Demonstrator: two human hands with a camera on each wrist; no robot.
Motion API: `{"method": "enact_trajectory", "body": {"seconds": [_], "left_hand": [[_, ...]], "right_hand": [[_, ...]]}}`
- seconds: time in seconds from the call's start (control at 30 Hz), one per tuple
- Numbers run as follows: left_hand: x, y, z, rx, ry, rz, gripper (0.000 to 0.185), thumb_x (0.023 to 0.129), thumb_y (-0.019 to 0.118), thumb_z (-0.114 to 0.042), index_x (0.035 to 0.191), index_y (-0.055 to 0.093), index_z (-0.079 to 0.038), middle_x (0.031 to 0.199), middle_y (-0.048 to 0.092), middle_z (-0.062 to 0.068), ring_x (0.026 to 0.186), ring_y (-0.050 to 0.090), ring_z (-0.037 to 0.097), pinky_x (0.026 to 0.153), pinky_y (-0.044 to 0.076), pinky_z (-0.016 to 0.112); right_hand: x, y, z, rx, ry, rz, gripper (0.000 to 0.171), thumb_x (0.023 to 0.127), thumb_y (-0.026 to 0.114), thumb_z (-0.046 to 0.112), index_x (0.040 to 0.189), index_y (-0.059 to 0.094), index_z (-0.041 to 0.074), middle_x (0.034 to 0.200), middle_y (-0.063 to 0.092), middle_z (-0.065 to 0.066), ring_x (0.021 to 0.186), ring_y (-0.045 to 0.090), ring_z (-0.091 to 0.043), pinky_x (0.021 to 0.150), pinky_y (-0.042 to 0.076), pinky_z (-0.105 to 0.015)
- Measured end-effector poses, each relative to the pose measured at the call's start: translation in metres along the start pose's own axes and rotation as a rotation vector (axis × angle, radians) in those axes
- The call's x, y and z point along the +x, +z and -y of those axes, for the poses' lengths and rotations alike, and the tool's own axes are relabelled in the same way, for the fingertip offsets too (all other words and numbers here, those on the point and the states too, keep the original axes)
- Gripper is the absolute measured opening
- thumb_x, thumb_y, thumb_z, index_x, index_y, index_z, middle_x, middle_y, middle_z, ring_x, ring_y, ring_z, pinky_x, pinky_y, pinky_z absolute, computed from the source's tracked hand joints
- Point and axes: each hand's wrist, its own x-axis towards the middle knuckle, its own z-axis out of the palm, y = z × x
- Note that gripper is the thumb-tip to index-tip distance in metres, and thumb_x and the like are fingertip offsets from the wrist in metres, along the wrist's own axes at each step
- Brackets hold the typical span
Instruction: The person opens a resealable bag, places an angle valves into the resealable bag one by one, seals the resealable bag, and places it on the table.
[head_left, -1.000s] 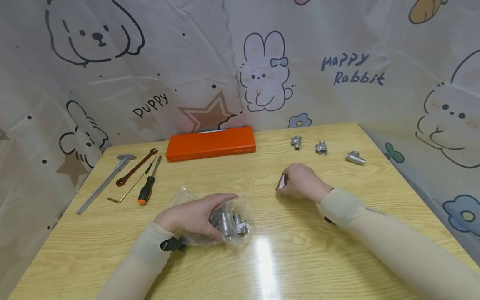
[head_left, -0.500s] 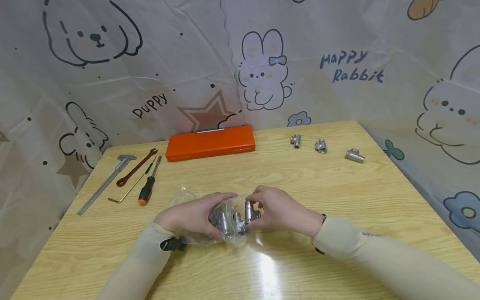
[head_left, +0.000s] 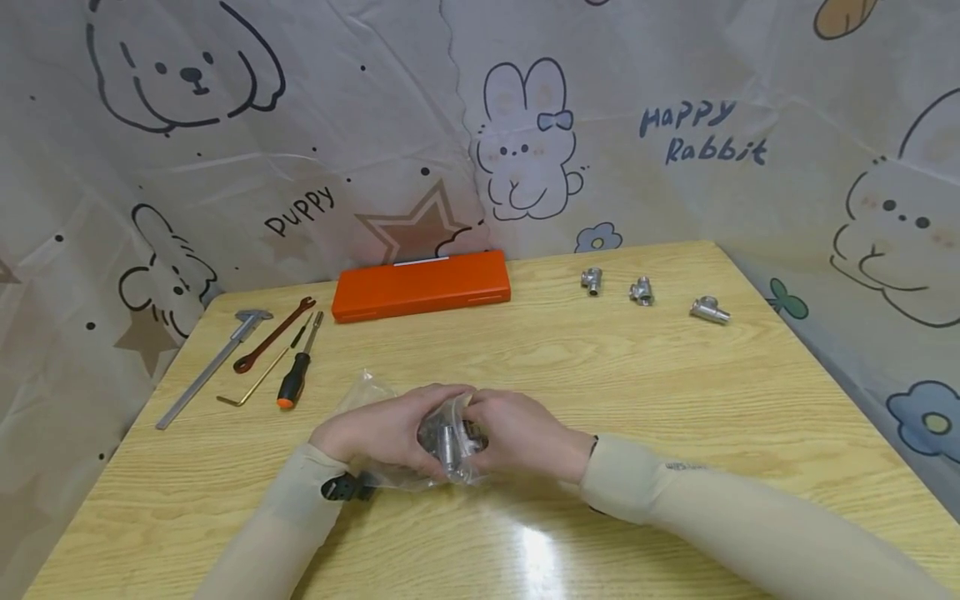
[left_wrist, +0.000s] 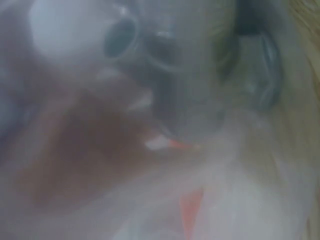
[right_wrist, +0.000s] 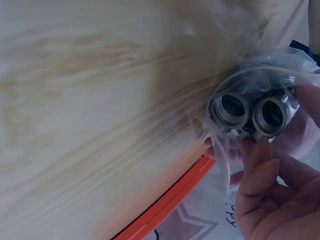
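Note:
A clear plastic bag (head_left: 365,392) lies on the table with several metal tee pipe fittings (head_left: 447,448) in it. My left hand (head_left: 390,429) grips the bag from its left side, fingers and thumb spread around the fittings. At the bag's mouth my right hand (head_left: 517,429) pinches a tee fitting (right_wrist: 270,117); its fingertips and thumb sit against it in the right wrist view. Beside that one, another threaded opening (right_wrist: 230,111) faces out of the bag. The left wrist view is blurred by plastic, with a fitting (left_wrist: 187,75) dimly visible.
Three tee fittings stand apart at the back right: one (head_left: 592,282), a second (head_left: 642,292) and a third (head_left: 709,310). An orange case (head_left: 422,287) lies at the back. On the left are calipers (head_left: 213,367), a wrench (head_left: 273,335), a hex key (head_left: 255,379) and a screwdriver (head_left: 298,367).
My right hand has carried a tee fitting leftward from the middle of the table to the bag's mouth. The left hand has stayed on the bag.

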Motion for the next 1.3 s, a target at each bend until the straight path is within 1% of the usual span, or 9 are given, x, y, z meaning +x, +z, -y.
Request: {"method": "enact_trajectory", "body": {"seconds": [0.33, 0.43, 0.6, 0.77, 0.9, 1.0, 1.13, 1.2, 1.3], "left_hand": [[0.0, -0.002, 0.001, -0.008, 0.007, 0.002, 0.107, 0.065, 0.093, -0.041, 0.152, 0.029, -0.039, 0.15, 0.038, -0.013, 0.131, 0.04, 0.01, 0.111, 0.032, 0.04], [-0.001, -0.002, 0.003, -0.01, -0.007, 0.001, 0.109, 0.064, 0.093, -0.044, 0.152, 0.029, -0.041, 0.149, 0.038, -0.015, 0.13, 0.04, 0.009, 0.111, 0.033, 0.039], [0.001, 0.0, 0.006, -0.022, 0.027, 0.005, 0.108, 0.065, 0.092, -0.046, 0.152, 0.028, -0.04, 0.148, 0.038, -0.015, 0.13, 0.041, 0.01, 0.11, 0.033, 0.041], [0.0, -0.001, 0.005, 0.0, 0.009, -0.008, 0.108, 0.065, 0.091, -0.048, 0.153, 0.028, -0.04, 0.151, 0.036, -0.012, 0.133, 0.039, 0.015, 0.11, 0.033, 0.046], [-0.001, -0.001, 0.003, -0.001, -0.025, -0.006, 0.109, 0.067, 0.09, -0.047, 0.155, 0.028, -0.033, 0.153, 0.034, -0.008, 0.136, 0.036, 0.017, 0.111, 0.032, 0.047], [-0.001, -0.001, 0.003, -0.004, -0.023, -0.001, 0.11, 0.068, 0.091, -0.043, 0.156, 0.027, -0.028, 0.154, 0.033, -0.005, 0.138, 0.034, 0.018, 0.112, 0.03, 0.047], [-0.001, -0.001, 0.002, 0.001, -0.023, -0.002, 0.11, 0.068, 0.091, -0.041, 0.157, 0.027, -0.028, 0.156, 0.031, -0.003, 0.14, 0.031, 0.019, 0.113, 0.029, 0.047], [-0.001, -0.002, 0.001, 0.009, -0.022, -0.003, 0.11, 0.068, 0.091, -0.042, 0.156, 0.027, -0.028, 0.156, 0.031, -0.003, 0.141, 0.031, 0.02, 0.114, 0.028, 0.047], [-0.001, -0.001, 0.001, 0.009, -0.023, -0.002, 0.11, 0.068, 0.09, -0.044, 0.156, 0.027, -0.028, 0.156, 0.031, -0.002, 0.141, 0.03, 0.022, 0.114, 0.028, 0.048]], "right_hand": [[0.012, 0.01, 0.006, 0.01, 0.027, -0.008, 0.046, 0.073, 0.085, 0.045, 0.104, 0.074, 0.012, 0.106, 0.068, 0.0, 0.091, 0.063, -0.01, 0.081, 0.053, -0.025], [0.014, 0.013, 0.007, -0.012, 0.018, -0.014, 0.049, 0.073, 0.084, 0.047, 0.106, 0.074, 0.013, 0.106, 0.068, 0.001, 0.092, 0.063, -0.01, 0.081, 0.053, -0.025], [0.01, 0.013, 0.001, -0.002, 0.002, 0.0, 0.057, 0.072, 0.086, 0.042, 0.119, 0.07, 0.016, 0.117, 0.067, 0.001, 0.105, 0.062, -0.014, 0.095, 0.049, -0.031], [-0.003, -0.001, -0.012, 0.009, -0.007, 0.006, 0.065, 0.073, 0.086, 0.041, 0.127, 0.067, 0.009, 0.124, 0.065, -0.004, 0.111, 0.061, -0.019, 0.1, 0.046, -0.036], [-0.022, -0.032, -0.038, -0.025, 0.007, -0.011, 0.063, 0.076, 0.084, 0.036, 0.127, 0.066, 0.005, 0.12, 0.066, -0.008, 0.108, 0.062, -0.023, 0.097, 0.049, -0.038], [-0.041, -0.064, -0.074, -0.053, 0.177, -0.049, 0.053, 0.084, 0.078, 0.033, 0.127, 0.065, 0.004, 0.118, 0.067, -0.012, 0.104, 0.064, -0.027, 0.093, 0.051, -0.042], [-0.073, -0.106, -0.139, -0.07, 0.561, -0.126, 0.057, 0.095, 0.062, 0.048, 0.123, 0.067, -0.001, 0.116, 0.067, -0.022, 0.097, 0.065, -0.036, 0.079, 0.054, -0.048], [-0.09, -0.12, -0.173, -0.088, 0.726, -0.156, 0.067, 0.095, 0.054, 0.059, 0.111, 0.072, -0.004, 0.101, 0.07, -0.024, 0.08, 0.065, -0.035, 0.063, 0.053, -0.044], [-0.115, -0.13, -0.219, -0.106, 0.894, -0.154, 0.081, 0.093, 0.045, 0.07, 0.088, 0.071, -0.007, 0.074, 0.064, -0.021, 0.06, 0.056, -0.03, 0.047, 0.043, -0.039]]}}
